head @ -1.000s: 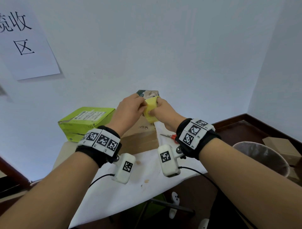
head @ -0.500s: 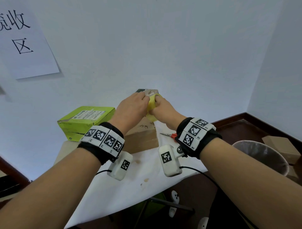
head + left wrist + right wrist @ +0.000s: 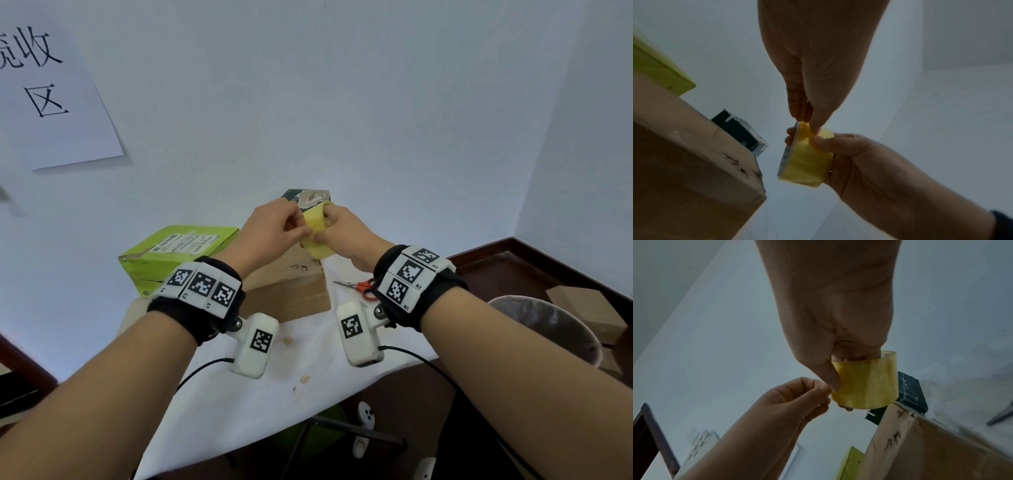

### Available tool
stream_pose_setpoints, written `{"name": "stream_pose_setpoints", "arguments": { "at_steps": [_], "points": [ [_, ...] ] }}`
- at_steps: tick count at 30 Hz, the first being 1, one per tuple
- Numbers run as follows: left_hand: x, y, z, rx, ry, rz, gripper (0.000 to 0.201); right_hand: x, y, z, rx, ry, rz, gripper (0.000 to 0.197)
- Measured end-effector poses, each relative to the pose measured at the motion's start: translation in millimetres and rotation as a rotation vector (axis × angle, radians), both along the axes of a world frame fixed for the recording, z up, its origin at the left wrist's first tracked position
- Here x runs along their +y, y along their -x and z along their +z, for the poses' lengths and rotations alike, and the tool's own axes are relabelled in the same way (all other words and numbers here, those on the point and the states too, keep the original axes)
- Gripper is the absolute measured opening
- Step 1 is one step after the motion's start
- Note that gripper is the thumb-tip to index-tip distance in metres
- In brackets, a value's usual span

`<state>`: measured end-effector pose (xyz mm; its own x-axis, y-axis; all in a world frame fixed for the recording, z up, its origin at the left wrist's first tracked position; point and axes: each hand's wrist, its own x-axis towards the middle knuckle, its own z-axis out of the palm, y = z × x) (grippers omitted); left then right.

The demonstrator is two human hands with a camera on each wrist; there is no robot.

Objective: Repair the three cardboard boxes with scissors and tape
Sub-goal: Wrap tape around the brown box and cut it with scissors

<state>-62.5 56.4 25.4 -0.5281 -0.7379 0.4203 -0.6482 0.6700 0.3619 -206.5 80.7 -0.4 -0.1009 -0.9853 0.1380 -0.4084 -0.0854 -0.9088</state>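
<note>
My right hand [image 3: 327, 229] holds a yellow tape roll [image 3: 317, 228] in the air above a brown cardboard box [image 3: 287, 291], fingers through its core and thumb on its outer face [image 3: 833, 381]. My left hand [image 3: 300, 226] pinches the tape's loose end [image 3: 807, 128] at the roll's edge between thumb and forefinger. In the left wrist view the tape roll [image 3: 803, 159] hangs just right of the brown box [image 3: 684, 162]. A green box [image 3: 178, 253] stands at the left, and a dark box [image 3: 311, 197] stands behind the roll. Red-handled scissors [image 3: 359, 286] lie right of the brown box.
A white cloth [image 3: 274, 394] covers the small table, whose front edge is near my forearms. A round bin [image 3: 548, 325] stands on the floor to the right, with more cardboard boxes [image 3: 589, 308] beyond it. The wall is close behind the boxes.
Both hands stay above the brown box with the roll. My left fingers have shifted across the roll's face and now pinch at its edge.
</note>
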Motion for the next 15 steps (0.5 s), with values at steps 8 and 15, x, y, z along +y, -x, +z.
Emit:
{"name": "stream_pose_setpoints", "arguments": {
  "at_steps": [8, 15],
  "points": [
    [1.8, 0.7, 1.3, -0.129, 0.1, -0.035, 0.012, 10.3, 2.9, 2.9, 0.321, 0.048, 0.009, 0.025],
    [6.3, 7.5, 5.4, -0.115, 0.06, 0.006, 0.014, 7.6, 1.5, 6.5, 0.417, 0.06, -0.062, 0.038]
  ]
}}
